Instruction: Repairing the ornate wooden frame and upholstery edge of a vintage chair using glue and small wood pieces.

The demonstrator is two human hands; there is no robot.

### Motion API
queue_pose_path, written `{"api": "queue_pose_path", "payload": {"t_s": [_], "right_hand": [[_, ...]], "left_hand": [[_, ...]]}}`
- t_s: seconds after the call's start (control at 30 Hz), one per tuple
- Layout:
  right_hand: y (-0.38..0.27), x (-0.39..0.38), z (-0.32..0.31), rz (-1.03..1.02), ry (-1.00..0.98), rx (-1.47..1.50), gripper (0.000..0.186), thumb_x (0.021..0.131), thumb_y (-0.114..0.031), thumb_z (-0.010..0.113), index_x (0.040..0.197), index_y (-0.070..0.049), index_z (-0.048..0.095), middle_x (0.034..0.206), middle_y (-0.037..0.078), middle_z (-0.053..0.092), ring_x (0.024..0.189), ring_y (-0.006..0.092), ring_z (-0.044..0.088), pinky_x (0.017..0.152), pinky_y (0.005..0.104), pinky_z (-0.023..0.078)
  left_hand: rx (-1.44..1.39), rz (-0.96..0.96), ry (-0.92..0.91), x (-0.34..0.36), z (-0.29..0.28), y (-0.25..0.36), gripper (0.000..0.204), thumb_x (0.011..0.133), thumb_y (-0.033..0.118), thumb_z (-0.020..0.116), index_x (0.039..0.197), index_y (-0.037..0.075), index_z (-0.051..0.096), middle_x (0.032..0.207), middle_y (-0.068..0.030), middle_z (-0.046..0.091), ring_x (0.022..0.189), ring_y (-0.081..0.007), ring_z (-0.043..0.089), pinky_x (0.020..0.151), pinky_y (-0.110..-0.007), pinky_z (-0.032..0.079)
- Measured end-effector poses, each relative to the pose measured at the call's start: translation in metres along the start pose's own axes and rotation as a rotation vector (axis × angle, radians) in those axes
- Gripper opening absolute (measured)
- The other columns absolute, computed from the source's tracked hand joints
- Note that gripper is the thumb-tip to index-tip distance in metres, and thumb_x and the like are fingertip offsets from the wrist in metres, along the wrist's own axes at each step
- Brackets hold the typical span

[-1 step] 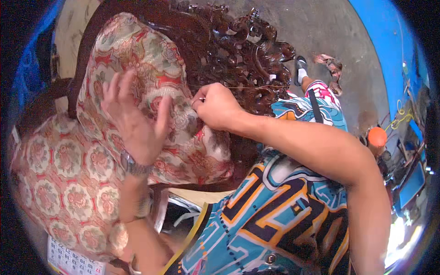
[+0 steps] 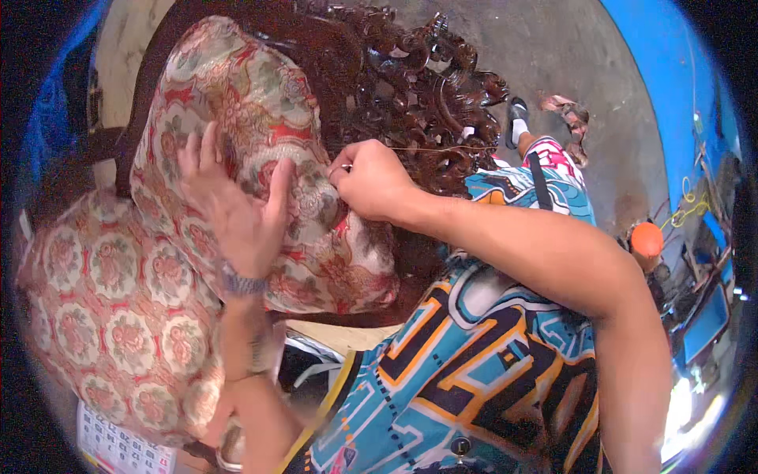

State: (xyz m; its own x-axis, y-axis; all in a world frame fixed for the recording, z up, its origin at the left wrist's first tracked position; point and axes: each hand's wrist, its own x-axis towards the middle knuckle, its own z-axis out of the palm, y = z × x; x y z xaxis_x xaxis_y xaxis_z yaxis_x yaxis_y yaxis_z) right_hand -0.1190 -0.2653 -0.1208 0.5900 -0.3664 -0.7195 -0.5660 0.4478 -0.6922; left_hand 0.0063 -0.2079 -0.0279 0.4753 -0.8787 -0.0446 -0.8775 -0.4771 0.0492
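Observation:
A floral cushion [image 2: 237, 87] in cream, red and green stands against a dark wooden frame. Over its face my left hand [image 2: 237, 201] is open, thumb and fingers apart; it is slightly blurred, and I cannot tell whether it touches the fabric. At the cushion's right edge my right hand [image 2: 371, 182] is closed in a pinch. A small pale speck shows at its fingertips, too small to name. From beside that hand a thin thread [image 2: 442, 148] stretches right across the carved wood. A second patterned cushion surface [image 2: 110, 268] lies at lower left.
Glossy dark carved woodwork [image 2: 410, 79] rises beyond my right hand. A calendar sheet [image 2: 118, 442] is at the lower left. On the right are an orange round object [image 2: 647, 238], yellow cord [image 2: 695, 207] and a blue tray-like object [image 2: 705, 320]. My shoe [image 2: 516, 110] rests on the concrete floor.
My left hand has shifted slightly to the right over the cushion and looks less blurred. The right hand keeps its pinch at the cushion's edge, almost in the same place.

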Motion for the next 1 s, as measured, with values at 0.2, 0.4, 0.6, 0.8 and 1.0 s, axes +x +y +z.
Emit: {"api": "queue_pose_path", "payload": {"t_s": [0.2, 0.4, 0.6, 0.8, 1.0], "right_hand": [[0.007, -0.003, 0.007, -0.057, 0.044, -0.045, 0.02, 0.081, -0.017, 0.06, 0.083, 0.001, 0.067, 0.074, 0.021, 0.065, 0.07, 0.0291, 0.065, 0.067, 0.0366, 0.049], [0.002, 0.017, 0.013, -0.106, -0.021, -0.05, 0.02, 0.082, -0.017, 0.059, 0.085, 0.001, 0.066, 0.076, 0.018, 0.066, 0.069, 0.0264, 0.064, 0.067, 0.0365, 0.049], [0.001, -0.006, -0.034, -0.062, -0.24, -0.079, 0.02, 0.081, -0.019, 0.06, 0.089, -0.001, 0.06, 0.085, 0.021, 0.065, 0.082, 0.0343, 0.063, 0.076, 0.04, 0.049], [-0.008, -0.026, -0.222, -0.002, -0.537, 0.047, 0.021, 0.084, -0.032, 0.055, 0.096, -0.015, 0.054, 0.068, -0.005, 0.045, 0.052, 0.0061, 0.042, 0.044, 0.0229, 0.032], [-0.08, -0.052, -0.525, -0.338, 0.107, 0.198, 0.041, 0.095, -0.022, 0.045, 0.132, -0.002, 0.043, 0.104, 0.006, 0.052, 0.078, 0.0135, 0.042, 0.062, 0.027, 0.037]], "left_hand": [[0.126, -0.483, 0.162, -0.04, 0.056, 0.026, 0.115, 0.061, 0.058, 0.075, 0.145, 0.006, 0.016, 0.148, -0.0225, 0.019, 0.138, -0.0405, 0.015, 0.105, -0.065, 0.014], [0.118, -0.778, 0.084, -0.026, 0.065, 0.031, 0.117, 0.058, 0.054, 0.078, 0.147, 0.012, 0.014, 0.149, -0.0206, 0.018, 0.138, -0.0399, 0.015, 0.103, -0.068, 0.012], [0.16, -0.737, 0.147, -0.032, 0.074, 0.032, 0.114, 0.061, 0.055, 0.076, 0.147, 0.015, 0.014, 0.15, -0.0202, 0.017, 0.137, -0.0417, 0.017, 0.103, -0.068, 0.013], [0.184, -0.667, 0.159, -0.038, 0.084, 0.023, 0.11, 0.066, 0.054, 0.072, 0.148, 0.014, 0.01, 0.151, -0.0214, 0.014, 0.138, -0.0425, 0.014, 0.103, -0.068, 0.012], [0.168, -0.713, 0.215, -0.032, 0.074, 0.034, 0.106, 0.065, 0.05, 0.074, 0.147, 0.017, 0.015, 0.15, -0.0171, 0.017, 0.138, -0.0398, 0.015, 0.104, -0.067, 0.013]]}}
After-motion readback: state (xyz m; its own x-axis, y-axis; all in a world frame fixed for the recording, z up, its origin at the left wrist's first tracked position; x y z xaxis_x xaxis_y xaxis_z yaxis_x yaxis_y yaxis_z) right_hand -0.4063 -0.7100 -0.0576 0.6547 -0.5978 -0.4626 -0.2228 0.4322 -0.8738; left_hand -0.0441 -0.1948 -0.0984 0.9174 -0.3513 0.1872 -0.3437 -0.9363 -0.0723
